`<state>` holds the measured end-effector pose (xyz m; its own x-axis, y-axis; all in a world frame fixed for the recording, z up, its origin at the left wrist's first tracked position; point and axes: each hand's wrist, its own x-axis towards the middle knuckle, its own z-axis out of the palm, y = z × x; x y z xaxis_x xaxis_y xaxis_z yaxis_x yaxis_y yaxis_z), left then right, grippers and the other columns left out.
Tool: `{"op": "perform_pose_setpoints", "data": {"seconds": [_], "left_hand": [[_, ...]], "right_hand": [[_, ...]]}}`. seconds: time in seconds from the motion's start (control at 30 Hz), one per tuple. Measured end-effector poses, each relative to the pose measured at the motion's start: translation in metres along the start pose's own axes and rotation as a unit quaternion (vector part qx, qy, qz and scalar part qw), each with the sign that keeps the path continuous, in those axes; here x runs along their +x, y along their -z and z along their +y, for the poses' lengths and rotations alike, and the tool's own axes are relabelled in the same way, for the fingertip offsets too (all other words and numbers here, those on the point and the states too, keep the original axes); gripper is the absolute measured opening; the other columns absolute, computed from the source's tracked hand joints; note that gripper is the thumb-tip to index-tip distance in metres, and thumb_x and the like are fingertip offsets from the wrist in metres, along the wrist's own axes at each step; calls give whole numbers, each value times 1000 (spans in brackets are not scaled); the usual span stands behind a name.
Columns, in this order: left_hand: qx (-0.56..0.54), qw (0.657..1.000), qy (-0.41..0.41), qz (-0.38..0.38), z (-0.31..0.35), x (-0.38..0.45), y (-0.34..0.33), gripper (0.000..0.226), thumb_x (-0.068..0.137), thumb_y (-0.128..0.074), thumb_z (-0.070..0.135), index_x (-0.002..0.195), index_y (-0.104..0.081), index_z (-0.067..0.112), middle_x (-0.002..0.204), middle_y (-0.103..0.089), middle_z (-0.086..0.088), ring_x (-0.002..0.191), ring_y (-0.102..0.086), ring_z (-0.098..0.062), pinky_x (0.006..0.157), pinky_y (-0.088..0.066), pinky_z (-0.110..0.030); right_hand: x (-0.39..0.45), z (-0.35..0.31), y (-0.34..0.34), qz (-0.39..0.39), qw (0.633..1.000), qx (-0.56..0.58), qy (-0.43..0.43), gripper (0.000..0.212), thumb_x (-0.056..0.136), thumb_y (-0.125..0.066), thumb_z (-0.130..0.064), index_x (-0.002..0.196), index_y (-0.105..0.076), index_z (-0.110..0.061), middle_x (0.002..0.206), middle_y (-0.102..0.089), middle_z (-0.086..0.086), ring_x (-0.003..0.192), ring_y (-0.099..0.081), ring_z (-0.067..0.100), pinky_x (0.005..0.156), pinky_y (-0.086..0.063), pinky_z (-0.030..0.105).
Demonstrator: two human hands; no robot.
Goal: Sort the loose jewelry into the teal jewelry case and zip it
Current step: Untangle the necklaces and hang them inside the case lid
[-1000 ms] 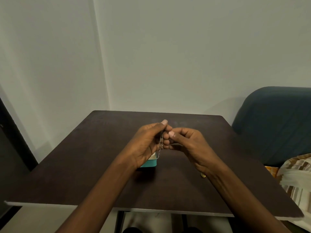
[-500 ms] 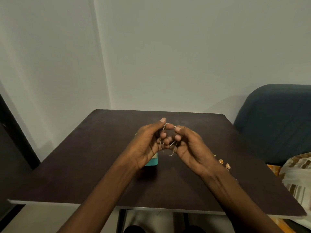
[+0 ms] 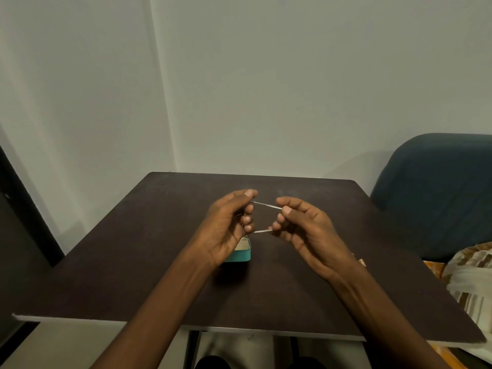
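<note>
A: where's the chain (image 3: 266,205)?

B: stretched between both hands above the teal case (image 3: 241,252). left hand (image 3: 229,225) and right hand (image 3: 306,227) each pinch it, held apart over the tabletop (image 3: 133,249).

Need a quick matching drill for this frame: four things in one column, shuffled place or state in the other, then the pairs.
Things:
1. thin silver chain
2. teal jewelry case
3. dark brown table
4. dark blue upholstered chair

Places or states:
A. at the right, beside the table
B. stretched between left hand and right hand
C. on the table, partly hidden behind the left hand
D. bears the case

Pairs: 1-B, 2-C, 3-D, 4-A
</note>
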<state>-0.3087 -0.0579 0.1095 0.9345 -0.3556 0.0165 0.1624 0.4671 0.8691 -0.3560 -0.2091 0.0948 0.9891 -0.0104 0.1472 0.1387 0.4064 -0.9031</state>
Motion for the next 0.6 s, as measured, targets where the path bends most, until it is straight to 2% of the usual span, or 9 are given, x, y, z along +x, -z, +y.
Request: {"op": "perform_pose_setpoints", "data": {"seconds": [0.07,0.1,0.13,0.2,0.23,0.27,0.33,0.5,0.6], "left_hand": [[20,1000,-2,4,-6,1,10,7,87,-57,12,90,-63,10,56,-50,3,44,-43,-4,45,-41,-17],[30,1000,-2,5,-9,1,14,10,87,-57,11,94,-64,9,57,-50,4,46,-45,-4,47,-43,-18],[41,999,-2,7,-12,2,18,13,87,-58,11,97,-65,8,58,-51,4,48,-47,-4,49,-46,-18],[57,998,1,21,-19,5,24,18,88,-58,11,103,-66,6,61,-53,2,51,-51,-5,54,-51,-20],[54,998,5,34,-23,8,26,19,88,-59,10,104,-65,5,62,-54,1,52,-53,-7,57,-54,-21],[38,998,9,46,-26,10,28,20,87,-59,10,106,-64,3,64,-55,-1,54,-56,-8,59,-55,-22],[-15,998,16,62,-31,16,31,21,87,-59,7,107,-63,3,70,-62,-5,59,-63,-12,62,-57,-24],[-150,982,38,111,-37,36,39,18,85,-58,-2,101,-63,3,79,-68,-12,64,-70,-15,62,-59,-27],[-159,978,50,122,-38,48,48,21,83,-60,-2,104,-62,3,84,-69,-13,69,-71,-17,66,-60,-29]], "right_hand": [[7,-6,5,-4,990,-139,36,18,87,-57,-2,102,-65,-9,73,-67,4,71,-65,13,71,-56,23],[12,-9,8,-5,969,-239,65,19,87,-58,-4,103,-66,-11,78,-70,3,75,-66,11,73,-55,21],[20,-12,10,-5,930,-354,103,20,87,-61,-7,104,-68,-13,83,-72,2,78,-66,8,75,-53,17],[37,-15,11,-17,808,-562,176,19,87,-63,-14,103,-72,-15,91,-74,-1,81,-64,4,72,-43,5],[46,-16,10,-28,759,-621,195,17,87,-63,-16,101,-73,-14,92,-74,-1,82,-64,5,68,-38,3],[54,-16,6,-41,731,-651,201,16,87,-62,-16,98,-73,-13,92,-74,0,83,-64,8,66,-36,2],[68,-15,-3,-61,721,-663,193,15,88,-60,-15,94,-73,-11,91,-74,2,82,-64,13,64,-35,5],[100,-16,-20,-72,758,-629,159,16,89,-59,-15,97,-71,-10,95,-72,2,85,-64,11,77,-47,24],[117,-16,-23,-77,757,-630,155,15,88,-60,-15,96,-72,-10,94,-73,1,82,-64,8,75,-47,19]]}}
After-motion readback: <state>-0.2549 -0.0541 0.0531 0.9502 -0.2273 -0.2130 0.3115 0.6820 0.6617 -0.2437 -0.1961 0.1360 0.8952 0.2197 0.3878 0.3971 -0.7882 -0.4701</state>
